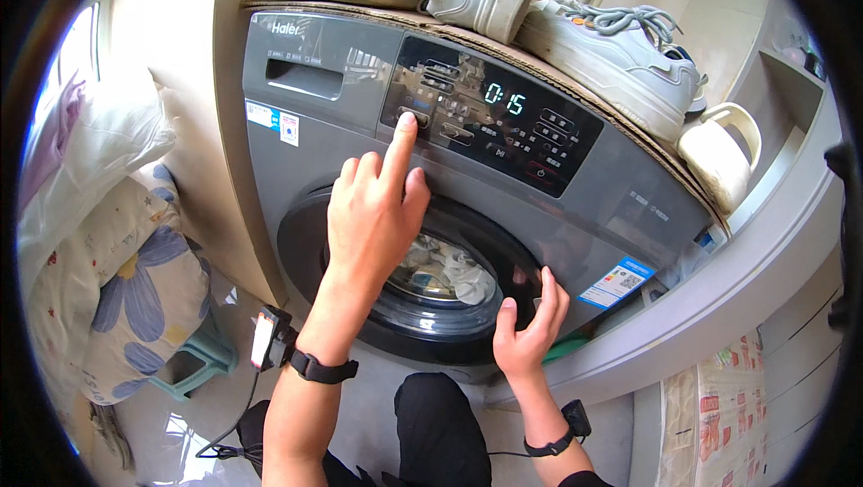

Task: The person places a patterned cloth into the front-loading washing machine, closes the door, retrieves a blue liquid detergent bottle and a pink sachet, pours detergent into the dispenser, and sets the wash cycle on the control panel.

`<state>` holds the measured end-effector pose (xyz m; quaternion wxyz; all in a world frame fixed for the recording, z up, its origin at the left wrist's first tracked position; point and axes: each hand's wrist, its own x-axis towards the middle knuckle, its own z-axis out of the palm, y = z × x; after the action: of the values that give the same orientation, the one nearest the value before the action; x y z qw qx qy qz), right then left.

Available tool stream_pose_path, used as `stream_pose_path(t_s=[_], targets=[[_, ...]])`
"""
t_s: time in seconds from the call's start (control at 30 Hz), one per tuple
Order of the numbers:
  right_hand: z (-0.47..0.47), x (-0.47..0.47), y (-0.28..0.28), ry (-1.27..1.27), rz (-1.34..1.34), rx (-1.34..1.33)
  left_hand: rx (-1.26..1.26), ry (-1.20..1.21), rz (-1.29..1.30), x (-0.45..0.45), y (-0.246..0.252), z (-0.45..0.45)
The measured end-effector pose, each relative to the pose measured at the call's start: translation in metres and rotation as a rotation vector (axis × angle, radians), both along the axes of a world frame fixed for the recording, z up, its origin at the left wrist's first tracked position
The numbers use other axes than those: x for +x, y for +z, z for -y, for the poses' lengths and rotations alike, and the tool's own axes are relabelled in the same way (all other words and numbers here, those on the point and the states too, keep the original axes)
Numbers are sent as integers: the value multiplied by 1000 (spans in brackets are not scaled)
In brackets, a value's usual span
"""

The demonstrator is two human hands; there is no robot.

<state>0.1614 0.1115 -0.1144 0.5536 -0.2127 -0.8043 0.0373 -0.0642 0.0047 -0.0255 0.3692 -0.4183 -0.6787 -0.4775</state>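
Note:
A grey Haier front-loading washing machine [323, 150] stands before me. The index finger of my left hand [371, 211] is stretched out, its tip on a button at the left part of the black control panel [573, 133]. Lit digits show on the panel's display [504, 99]. My left hand holds nothing, and its other fingers are partly bent. At the right edge of the round door [465, 352] is my right hand [532, 332], thumb and fingers apart; whether it touches the rim I cannot tell. The door looks closed, with pale laundry [458, 275] behind its glass. My left forearm hides part of the door.
Shoes, including a white sneaker [613, 62], line the cardboard [573, 86] on the machine's top. At left, a flower-patterned fabric bundle [152, 285] rests over a green plastic stool [209, 359]. A curved white cabinet edge [715, 305] borders the right. A cable [253, 399] hangs from my left wrist device.

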Motion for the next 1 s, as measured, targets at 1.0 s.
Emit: stream_pose_path(t_s=[1.0], targets=[[-9,-11,-16,-134,-55,117,14,11,18,-3,-9,-3]])
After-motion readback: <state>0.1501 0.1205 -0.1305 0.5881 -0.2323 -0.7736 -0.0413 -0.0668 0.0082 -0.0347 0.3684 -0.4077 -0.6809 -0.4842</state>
